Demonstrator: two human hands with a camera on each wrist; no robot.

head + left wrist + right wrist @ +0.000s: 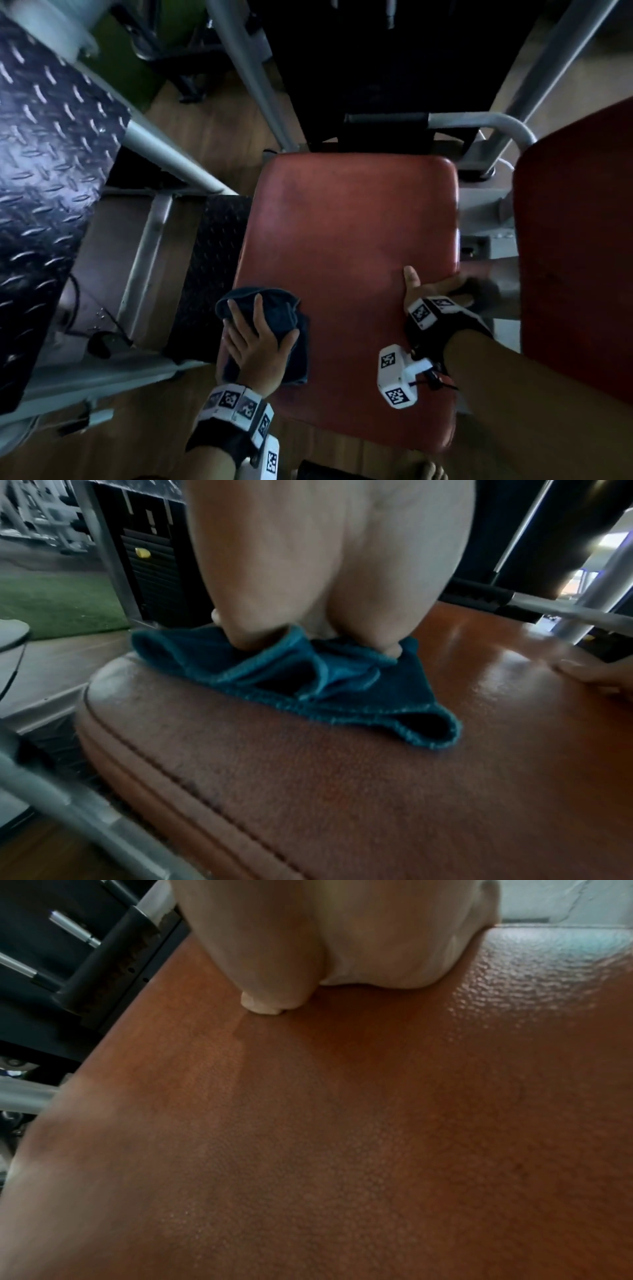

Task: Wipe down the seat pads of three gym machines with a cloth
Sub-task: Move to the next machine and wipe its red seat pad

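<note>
- Dim gym floor of wood planks (pixel 219 113); grey steel frame tubes (pixel 253 75) rising around a red-brown seat pad (pixel 346 222); black tread-plate platform (pixel 44 144) off to the left; green turf (pixel 61 601) beyond, seen from the left wrist.
- Second red pad (pixel 579 257) close on the right, tilted; dark weight stack (pixel 150 572) with a yellow pin behind the seat.
- Teal cloth (pixel 274 318) bunched and folded at the seat pad's left edge, near corner; partly overhanging the rim; lying on the leather grain in the left wrist view (pixel 308 685).
- Left hand (pixel 257 342) laid on top of the cloth; fingers spread and bent down into the folds, tips pressing and gathering the fabric.
- Right hand (pixel 428 291) at the seat pad's right edge, well apart from the cloth; thumb flat on the top surface, remaining fingers wrapped over the side, blurred; gripping the pad's rim, nothing else held.
- Marker-tagged bands on both wrists; forearms bare.
- Glossy sheen on the seat pad near the right hand (pixel 342 947); matte texture elsewhere.
</note>
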